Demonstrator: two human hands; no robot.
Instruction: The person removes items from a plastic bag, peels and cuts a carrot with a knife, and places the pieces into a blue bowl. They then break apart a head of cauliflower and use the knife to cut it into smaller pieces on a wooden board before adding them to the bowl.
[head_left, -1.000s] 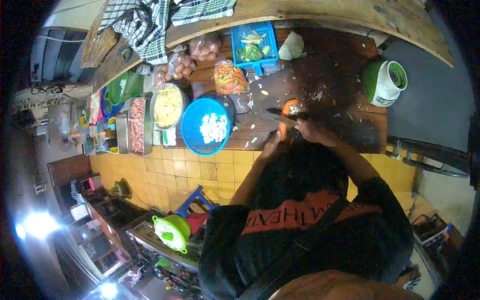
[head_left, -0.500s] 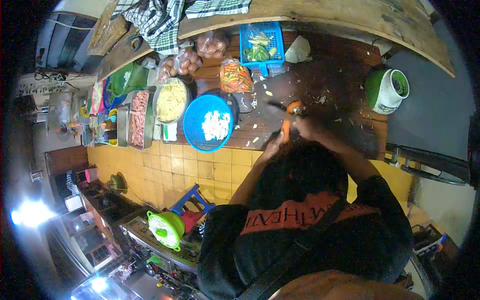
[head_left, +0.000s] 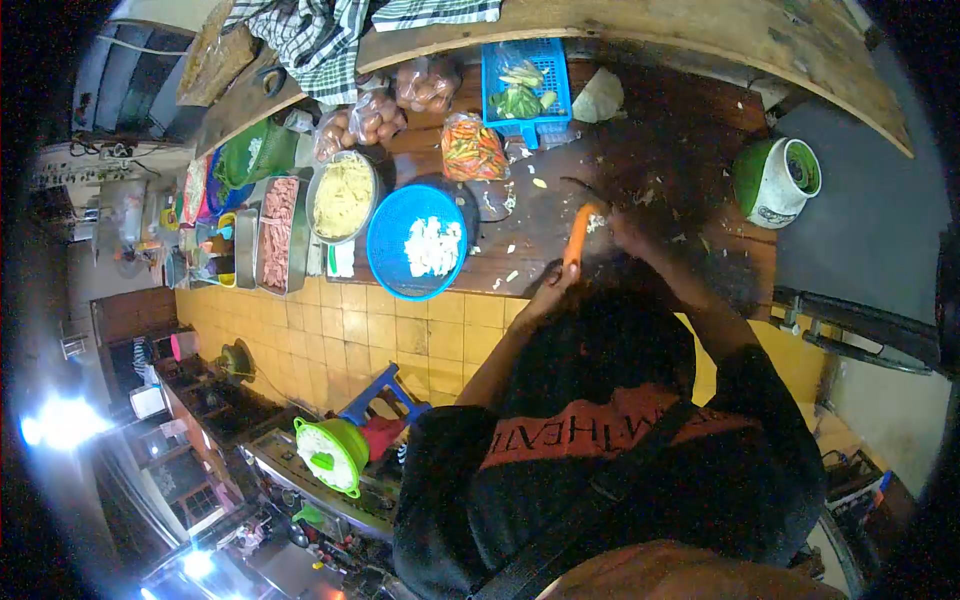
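My left hand point(head_left: 556, 286) is closed around the lower end of an orange carrot point(head_left: 578, 238), which points away from me over the table. My right hand point(head_left: 628, 232), dark and slightly smeared, is closed beside the carrot's far end. From it a thin dark knife point(head_left: 578, 184) reaches leftward, its blade beyond the carrot tip; the grip is hidden by the fingers. Pale scraps lie on the wooden table around both hands. To the left stands a blue colander point(head_left: 374, 262) with white chopped pieces in it.
Left of the colander are a bowl of pale yellow shreds point(head_left: 343, 197) and a metal tray of pink meat point(head_left: 279, 240). Bagged chillies point(head_left: 473, 150), a blue basket point(head_left: 530, 129) and bagged eggs point(head_left: 376, 119) stand behind. A green-white container point(head_left: 777, 184) is at right. A wooden shelf point(head_left: 660, 28) overhangs the back.
The knife has moved from across the carrot to beyond its tip, away from me. My right hand has shifted slightly right and away; my left hand still grips the carrot.
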